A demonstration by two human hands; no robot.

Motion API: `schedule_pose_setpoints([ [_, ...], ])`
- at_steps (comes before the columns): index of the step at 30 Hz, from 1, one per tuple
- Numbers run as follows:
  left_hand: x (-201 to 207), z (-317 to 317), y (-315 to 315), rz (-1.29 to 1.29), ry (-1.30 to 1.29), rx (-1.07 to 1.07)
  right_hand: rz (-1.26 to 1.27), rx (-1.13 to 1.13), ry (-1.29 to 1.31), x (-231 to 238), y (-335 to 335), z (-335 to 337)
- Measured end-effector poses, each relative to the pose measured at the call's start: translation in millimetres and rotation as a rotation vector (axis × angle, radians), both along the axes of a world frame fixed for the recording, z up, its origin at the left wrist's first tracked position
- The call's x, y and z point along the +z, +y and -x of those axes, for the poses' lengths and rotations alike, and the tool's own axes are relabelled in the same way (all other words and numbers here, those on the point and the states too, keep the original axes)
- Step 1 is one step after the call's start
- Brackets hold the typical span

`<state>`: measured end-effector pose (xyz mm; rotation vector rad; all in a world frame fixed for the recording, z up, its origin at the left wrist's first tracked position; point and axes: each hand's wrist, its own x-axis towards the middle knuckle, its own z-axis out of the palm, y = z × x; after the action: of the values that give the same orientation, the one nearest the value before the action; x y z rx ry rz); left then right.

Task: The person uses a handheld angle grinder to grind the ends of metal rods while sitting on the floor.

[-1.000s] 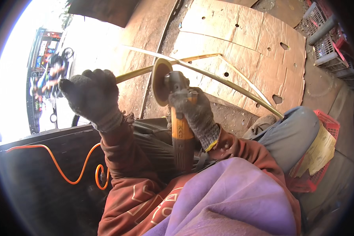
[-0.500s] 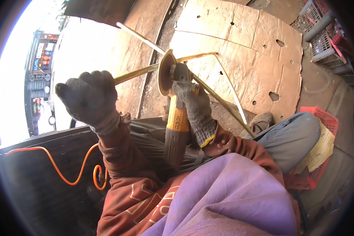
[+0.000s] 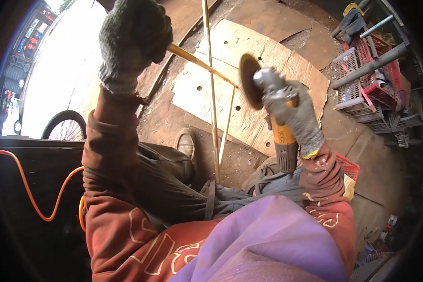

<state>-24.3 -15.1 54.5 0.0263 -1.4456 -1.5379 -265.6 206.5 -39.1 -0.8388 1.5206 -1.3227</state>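
Observation:
Both my hands wear grey knitted gloves. My left hand (image 3: 135, 44), raised at the upper left, is closed round one bar of a thin gold-coloured metal frame (image 3: 192, 58). The frame's bent bars cross in front of me, and its long bar (image 3: 212, 98) reaches down towards my legs. At the right, my right hand (image 3: 293, 110) grips a yellow and grey angle grinder (image 3: 283, 136) near its head. Its round disc (image 3: 250, 81) is tilted and apart from the bars. Whether the disc is spinning I cannot tell.
A cardboard sheet (image 3: 291, 70) with holes lies on the dirty ground ahead. Plastic crates (image 3: 355, 80) and metal pipes (image 3: 376, 66) stand at the right. An orange cable (image 3: 30, 190) hangs over a dark panel (image 3: 14, 174) at the left, near a bicycle wheel (image 3: 66, 128).
My left hand has gone up and forward with the metal frame, turning it. My right hand has carried the grinder to the right, and the disc has come away from the bars. My view has shifted.

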Motion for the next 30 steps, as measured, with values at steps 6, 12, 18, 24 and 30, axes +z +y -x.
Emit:
schedule_pose_setpoints([
  [6, -7.8, -0.4, 11.1, -0.020, 0.103, -0.114, -0.211, 0.339, 0.664, -33.4, -7.8, -24.6],
  [12, -7.8, -12.0, 23.1, 0.134, 0.031, -0.041, -0.165, 0.381, 0.701, -39.6, -34.9, -36.0],
  [18, -13.6, -9.7, 22.7, 0.118, 0.068, -0.048, -0.113, 0.286, 0.517, -60.6, -45.8, -17.7],
  [24, -12.2, -8.6, 21.5, 0.126, 0.054, -0.021, -0.206, 0.196, 0.252, -69.2, -51.6, -9.1],
  [30, -5.4, -5.1, 16.0, 0.164, 0.047, -0.045, -0.101, 0.293, 0.399, -69.0, -39.2, -22.4],
])
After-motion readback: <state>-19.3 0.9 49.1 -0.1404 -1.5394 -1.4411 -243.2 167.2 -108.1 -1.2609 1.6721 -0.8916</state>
